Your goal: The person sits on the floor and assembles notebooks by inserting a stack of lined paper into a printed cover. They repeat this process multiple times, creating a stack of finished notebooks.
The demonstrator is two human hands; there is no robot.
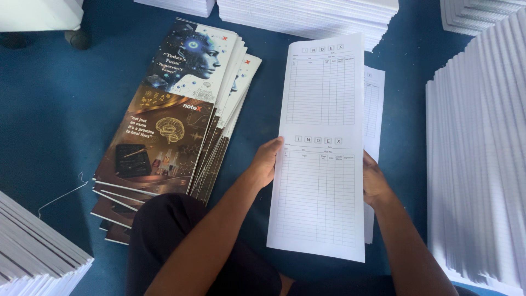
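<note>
A long white sheet (320, 148) printed with two ruled tables is lifted above the blue floor, held by both edges. My left hand (264, 163) grips its left edge near the middle, thumb on top. My right hand (373, 181) holds the right edge, mostly hidden behind the paper. Under the sheet lies a small pile of the same printed sheets (375, 104), showing at its right side. To the left, a fanned stack of glossy illustrated covers (170, 120) rests flat on the floor.
Tall stacks of white ruled paper stand at the right (479, 164), along the top (312, 15) and at the bottom left (33, 249). A thin wire (63, 192) lies on the blue floor (49, 104). My dark-clothed knee (164, 225) sits below the covers.
</note>
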